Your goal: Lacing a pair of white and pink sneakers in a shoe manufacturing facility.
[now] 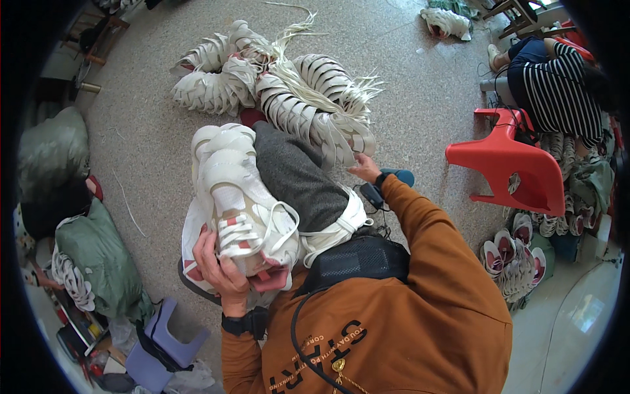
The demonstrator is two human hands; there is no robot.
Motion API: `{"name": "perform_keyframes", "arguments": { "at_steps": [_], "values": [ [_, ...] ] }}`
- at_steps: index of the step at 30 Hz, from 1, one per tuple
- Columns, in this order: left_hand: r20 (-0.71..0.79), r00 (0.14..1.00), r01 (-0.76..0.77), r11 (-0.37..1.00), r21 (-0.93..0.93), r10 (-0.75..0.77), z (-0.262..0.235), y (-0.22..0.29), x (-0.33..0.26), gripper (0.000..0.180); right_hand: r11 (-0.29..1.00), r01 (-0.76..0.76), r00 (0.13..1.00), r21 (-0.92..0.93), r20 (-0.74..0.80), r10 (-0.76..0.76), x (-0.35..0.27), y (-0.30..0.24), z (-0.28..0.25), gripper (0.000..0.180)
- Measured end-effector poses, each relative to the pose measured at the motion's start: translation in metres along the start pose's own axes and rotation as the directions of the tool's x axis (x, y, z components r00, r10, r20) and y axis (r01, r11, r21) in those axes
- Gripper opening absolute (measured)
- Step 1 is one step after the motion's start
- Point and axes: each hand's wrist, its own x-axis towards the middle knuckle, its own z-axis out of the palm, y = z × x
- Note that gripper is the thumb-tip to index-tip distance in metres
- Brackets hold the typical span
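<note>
A stack of white shoe uppers (pixel 226 177) with beige trim and pink linings lies along my lap. My left hand (pixel 222 266) is closed round the near end of this stack, its fingers curled beside the laced front of the nearest upper. Stretched out to the right, my right hand (pixel 363 169) has its fingertips closed at the near end of a nested row of white uppers (pixel 341 138) on the floor. A bunch of white laces (pixel 338 230) lies across my dark grey trouser leg (pixel 285 157).
More nested rows of uppers (pixel 216 88) and long loose laces (pixel 285 69) spread over the speckled floor ahead. A red plastic stool (pixel 505 157) stands at right, near a person in a striped top (pixel 558 92). Green sacks (pixel 102 256) and a purple stool (pixel 154 348) are at left.
</note>
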Motion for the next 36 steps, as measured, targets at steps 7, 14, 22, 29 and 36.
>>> {"name": "perform_keyframes", "arguments": {
  "at_steps": [7,14,22,29,36],
  "values": [
    [0.025,0.999,0.037,0.998,0.06,-0.039,0.0,0.004,0.002,0.056,0.868,-0.21,0.977,0.45,0.066,0.202,0.081,0.022,0.007,0.036],
    [0.036,0.995,0.091,0.993,0.073,-0.094,0.0,0.009,0.004,0.063,0.627,-0.402,0.9,0.668,0.163,0.404,0.133,0.07,-0.02,0.03],
    [0.03,0.994,0.1,0.98,0.172,-0.107,-0.012,0.012,0.002,0.067,0.488,-0.465,0.872,0.739,0.287,0.396,0.118,0.061,0.019,0.031],
    [-0.001,1.0,0.02,0.998,0.062,-0.02,-0.006,0.0,0.0,0.055,0.957,0.097,0.965,0.274,-0.261,-0.023,0.076,-0.039,-0.055,0.023],
    [-0.046,0.999,0.004,0.995,-0.104,-0.008,-0.015,0.006,-0.001,0.04,0.794,0.4,0.82,0.458,0.208,-0.534,-0.056,-0.283,-0.128,0.015]
  ]
}}
